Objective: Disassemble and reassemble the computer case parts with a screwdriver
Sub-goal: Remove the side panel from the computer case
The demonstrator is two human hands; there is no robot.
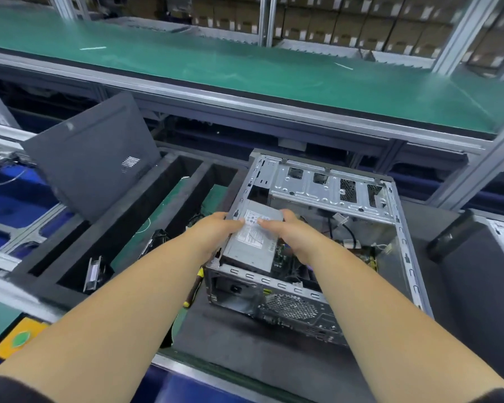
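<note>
My left hand (216, 232) and right hand (293, 235) grip the power supply (252, 242) from either side, in the near-left corner of the open computer case (326, 187); its long axis runs toward me.

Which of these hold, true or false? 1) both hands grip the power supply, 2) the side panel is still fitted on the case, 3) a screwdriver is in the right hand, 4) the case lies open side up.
1) Left hand and right hand grip the power supply: true.
2) Side panel fitted on the computer case: false; the side panel leans apart, at left.
3) Screwdriver in the right hand: false; the screwdriver lies beside the case.
4) Case open side up: true.
</note>
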